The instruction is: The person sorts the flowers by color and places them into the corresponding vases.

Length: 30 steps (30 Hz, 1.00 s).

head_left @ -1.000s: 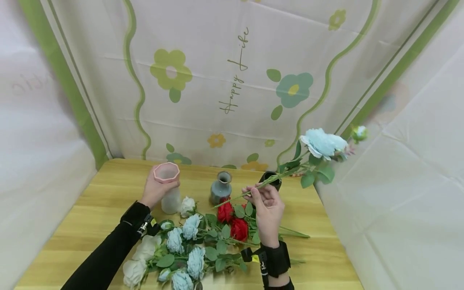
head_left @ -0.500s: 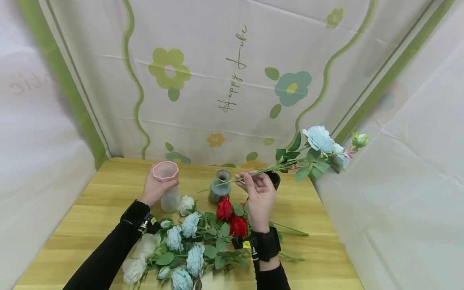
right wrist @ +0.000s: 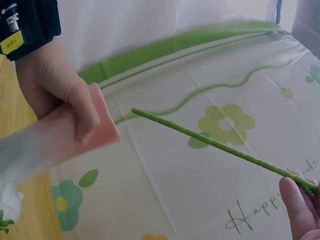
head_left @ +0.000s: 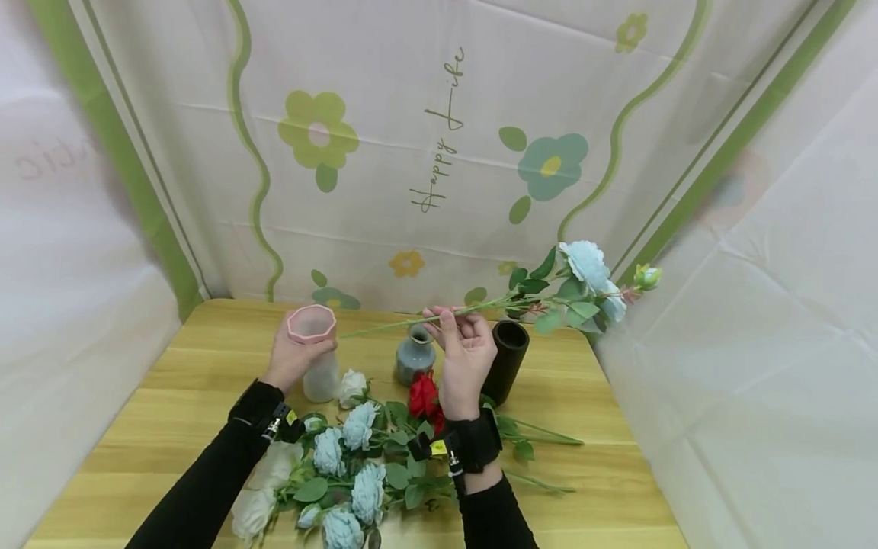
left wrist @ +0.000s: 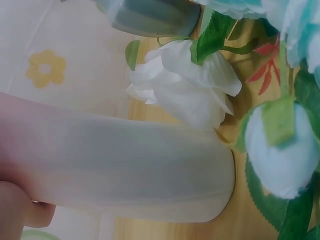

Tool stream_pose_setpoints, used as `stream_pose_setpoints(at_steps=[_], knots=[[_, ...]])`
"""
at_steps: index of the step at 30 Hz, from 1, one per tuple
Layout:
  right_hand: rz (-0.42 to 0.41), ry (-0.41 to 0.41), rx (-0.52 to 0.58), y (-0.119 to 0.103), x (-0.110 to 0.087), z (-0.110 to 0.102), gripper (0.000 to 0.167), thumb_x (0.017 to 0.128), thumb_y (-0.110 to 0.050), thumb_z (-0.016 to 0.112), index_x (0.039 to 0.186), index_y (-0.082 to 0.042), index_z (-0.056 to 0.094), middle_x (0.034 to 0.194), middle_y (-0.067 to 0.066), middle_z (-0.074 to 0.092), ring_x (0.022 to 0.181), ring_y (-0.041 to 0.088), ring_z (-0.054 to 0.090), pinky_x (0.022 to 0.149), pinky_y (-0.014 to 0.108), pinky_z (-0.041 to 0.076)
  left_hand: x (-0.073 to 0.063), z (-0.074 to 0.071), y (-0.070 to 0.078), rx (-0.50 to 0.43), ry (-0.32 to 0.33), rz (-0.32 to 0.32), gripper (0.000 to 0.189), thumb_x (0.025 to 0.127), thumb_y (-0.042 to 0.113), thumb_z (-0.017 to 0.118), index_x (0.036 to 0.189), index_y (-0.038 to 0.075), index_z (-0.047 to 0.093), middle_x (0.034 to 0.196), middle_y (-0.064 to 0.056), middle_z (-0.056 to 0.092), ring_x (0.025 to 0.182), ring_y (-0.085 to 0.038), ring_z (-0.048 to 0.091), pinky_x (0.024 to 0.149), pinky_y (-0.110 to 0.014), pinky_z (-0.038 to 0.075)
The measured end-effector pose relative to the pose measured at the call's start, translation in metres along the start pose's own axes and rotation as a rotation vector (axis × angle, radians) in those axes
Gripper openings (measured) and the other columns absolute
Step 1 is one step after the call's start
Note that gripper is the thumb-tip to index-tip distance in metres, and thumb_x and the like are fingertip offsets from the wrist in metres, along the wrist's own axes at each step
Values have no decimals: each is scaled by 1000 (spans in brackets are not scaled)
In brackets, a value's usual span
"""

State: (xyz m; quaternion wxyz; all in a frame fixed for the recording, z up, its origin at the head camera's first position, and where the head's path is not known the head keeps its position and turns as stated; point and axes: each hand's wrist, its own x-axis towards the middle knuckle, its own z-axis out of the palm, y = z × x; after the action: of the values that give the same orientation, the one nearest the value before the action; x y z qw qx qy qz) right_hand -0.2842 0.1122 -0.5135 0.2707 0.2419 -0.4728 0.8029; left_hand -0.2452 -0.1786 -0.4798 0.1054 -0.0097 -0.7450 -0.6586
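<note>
My left hand (head_left: 291,354) grips a frosted vase with a pink rim (head_left: 322,380) around its upper part, standing upright on the table. In the left wrist view the vase's pale lower body (left wrist: 150,170) shows beside a white rose (left wrist: 185,82). My right hand (head_left: 468,366) pinches the green stem of an artificial light blue flower (head_left: 584,261) between thumb and fingers. The blooms and a bud point right; the bare stem end points left toward the vase. In the right wrist view the stem tip (right wrist: 134,111) is just apart from the pink rim (right wrist: 105,117).
A grey-blue vase (head_left: 414,358) and a black cylindrical vase (head_left: 506,362) stand at the back of the wooden table (head_left: 604,457). White roses (head_left: 254,515), light blue flowers (head_left: 369,494) and red roses (head_left: 423,394) lie in front. A patterned curtain (head_left: 384,91) hangs behind.
My right hand has moved left and slightly up with the blue flower, bringing the stem end close to the pink-rimmed vase and uncovering the black vase. My left hand has stayed in place.
</note>
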Motion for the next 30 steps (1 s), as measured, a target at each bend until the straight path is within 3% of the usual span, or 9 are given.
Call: stream_pose_setpoints(at_steps=[5,8,9,15,16,22,27,30], knots=[[18,14,-46,-85,12,84,19,100,2,55,117,9,52,111,32,61,102,46,62,87,55,51,-2,1,0,2,3,-7,81,78,4,82,144,1,34,131,-21,45,115,-30,47,90,-38,46],[38,37,-36,-111,16,114,18,98,1,58,111,12,52,107,32,61,100,44,63,88,54,52,-4,1,6,-14,-2,2,80,79,2,81,143,0,34,130,-21,45,113,-28,47,86,-31,47],[21,24,-15,-91,16,106,20,99,-3,59,113,10,53,108,30,62,102,41,64,90,51,52,-6,1,10,-17,-3,8,79,79,1,80,143,-1,35,129,-22,45,112,-28,47,84,-28,47],[43,-10,-2,-80,14,118,23,98,-6,61,114,9,53,110,30,62,104,46,61,90,49,52,-16,2,33,-21,-5,28,74,79,-3,77,140,-7,35,127,-24,46,109,-27,47,82,-24,47],[66,-5,-31,-99,14,132,22,98,-1,59,112,13,51,108,34,61,102,49,60,89,52,52,-15,3,30,-26,-1,25,75,78,-3,78,140,-5,36,127,-23,46,109,-26,47,82,-25,47],[55,-44,-107,-87,12,138,17,97,9,54,112,18,50,105,37,60,96,34,67,85,48,54,-1,3,-2,-36,24,23,80,77,-1,81,143,1,35,129,-18,46,111,-23,47,87,-29,46],[42,-130,-170,-83,15,146,16,98,2,58,110,11,54,103,29,63,95,36,67,83,45,56,-1,4,-4,-28,38,33,80,77,0,81,142,-1,35,129,-19,46,111,-25,47,87,-30,46],[16,-196,-205,-30,15,128,19,98,-7,61,115,2,57,105,20,66,96,32,67,83,39,56,-1,5,-3,-22,46,26,80,77,1,81,142,-1,35,128,-19,46,111,-25,47,87,-29,46]])
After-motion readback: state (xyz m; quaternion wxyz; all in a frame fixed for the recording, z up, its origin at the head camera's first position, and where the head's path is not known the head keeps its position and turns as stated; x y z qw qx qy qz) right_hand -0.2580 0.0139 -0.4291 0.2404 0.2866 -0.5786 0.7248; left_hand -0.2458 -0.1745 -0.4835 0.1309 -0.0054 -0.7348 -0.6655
